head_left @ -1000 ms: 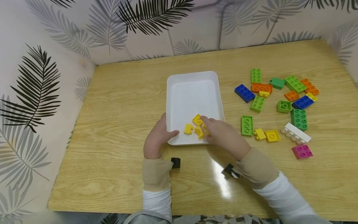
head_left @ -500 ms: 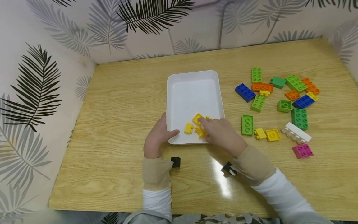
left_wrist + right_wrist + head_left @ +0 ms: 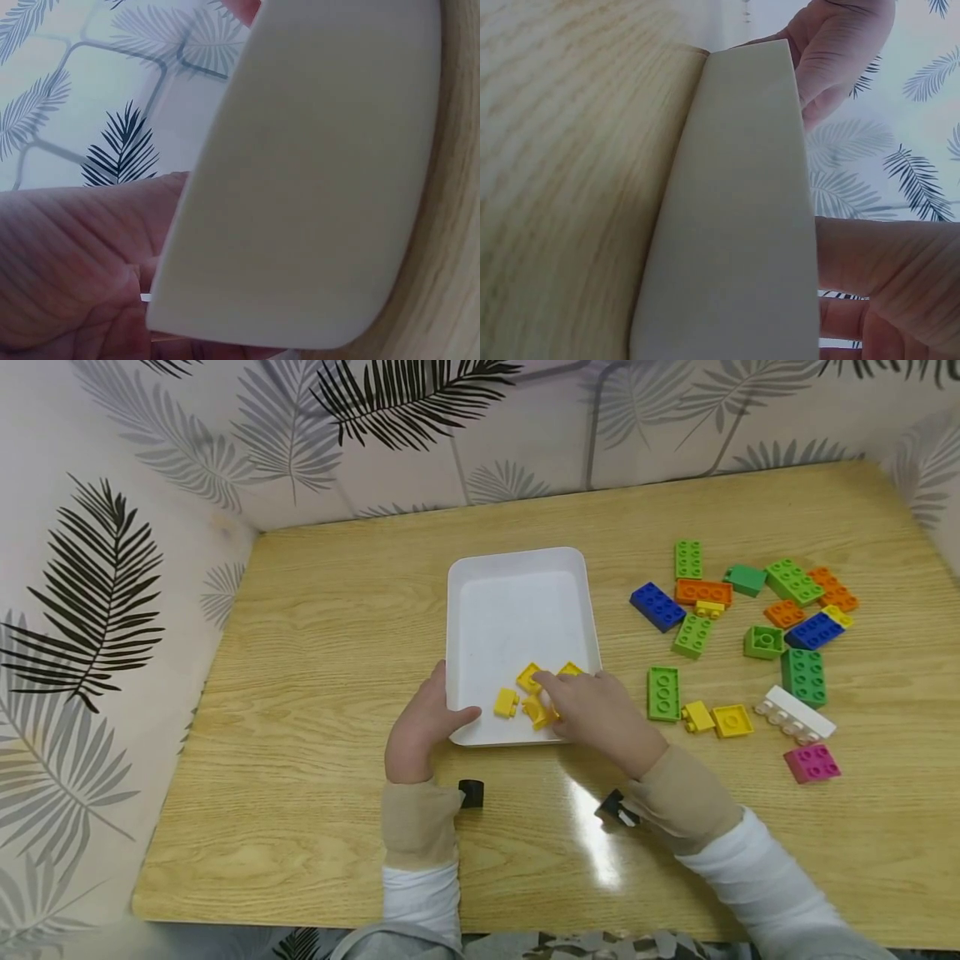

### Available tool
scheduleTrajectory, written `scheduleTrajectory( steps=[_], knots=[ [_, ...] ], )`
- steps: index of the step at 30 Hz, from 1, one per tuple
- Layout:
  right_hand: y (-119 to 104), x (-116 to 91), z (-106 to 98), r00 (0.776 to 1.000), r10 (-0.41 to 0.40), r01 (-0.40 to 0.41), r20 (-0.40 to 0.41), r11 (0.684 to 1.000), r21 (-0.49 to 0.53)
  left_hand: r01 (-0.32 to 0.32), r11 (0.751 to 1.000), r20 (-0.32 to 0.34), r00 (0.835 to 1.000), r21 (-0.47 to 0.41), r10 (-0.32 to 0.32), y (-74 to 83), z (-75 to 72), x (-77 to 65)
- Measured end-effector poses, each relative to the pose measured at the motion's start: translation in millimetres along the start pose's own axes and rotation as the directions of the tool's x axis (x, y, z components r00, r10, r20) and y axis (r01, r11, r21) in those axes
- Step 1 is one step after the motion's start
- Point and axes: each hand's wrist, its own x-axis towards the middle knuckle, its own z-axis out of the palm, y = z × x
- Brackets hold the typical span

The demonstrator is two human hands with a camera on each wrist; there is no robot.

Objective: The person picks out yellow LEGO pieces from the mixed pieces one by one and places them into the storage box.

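A white tray (image 3: 513, 602) lies on the wooden table in the head view. My left hand (image 3: 422, 727) grips its near left side, the thumb over the rim and the fingers outside. Its pale outer wall (image 3: 300, 180) fills much of the left wrist view. My right hand (image 3: 603, 718) reaches over the tray's near right corner, with extended fingers among several small yellow bricks. One fingertip touches a yellow brick (image 3: 528, 677); another brick (image 3: 537, 713) lies by the thumb. Further bricks partly show beyond the hand. In the right wrist view the tray wall (image 3: 731, 217) hides the bricks.
Right of the tray lie loose bricks, among them a blue brick (image 3: 657, 607), a light green brick (image 3: 663, 694), a yellow brick (image 3: 732, 722), a white brick (image 3: 795, 714) and a pink brick (image 3: 812, 764). A patterned wall (image 3: 517, 452) stands behind the table.
The right hand's fingers have shifted slightly among the yellow bricks. A yellow brick has come into view above the hand near the tray's right side. The left hand and tray stay put.
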Motion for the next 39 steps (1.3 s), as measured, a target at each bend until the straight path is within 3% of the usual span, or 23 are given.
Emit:
scheduleTrajectory(
  steps=[12, 24, 32, 39],
  knots=[
    [11.9, -8.5, -11.9, 0.999, 0.027, -0.025, -0.036, 0.999, 0.043, 0.009, 1.0, 0.005, 1.0, -0.006, -0.009, 1.8, 0.6, -0.9],
    [24.6, -22.0, -20.6, 0.998, 0.047, -0.038, -0.051, 0.986, 0.161, -0.009, 1.0, 0.008, 1.0, -0.021, 0.009, 3.0, 0.1, -1.1],
    [36.7, -33.0, -28.7, 0.992, 0.128, -0.125, 0.006, 0.956, 0.267, 0.006, 0.999, 0.01, 1.0, -0.031, -0.006, 3.4, 1.0, -0.7],
    [62.9, -44.6, -21.4, 0.984, 0.18, -0.171, -0.014, 0.954, 0.248, 0.026, 0.999, 0.01, 1.0, -0.027, -0.026, 4.8, 1.6, -0.8]
  ],
)
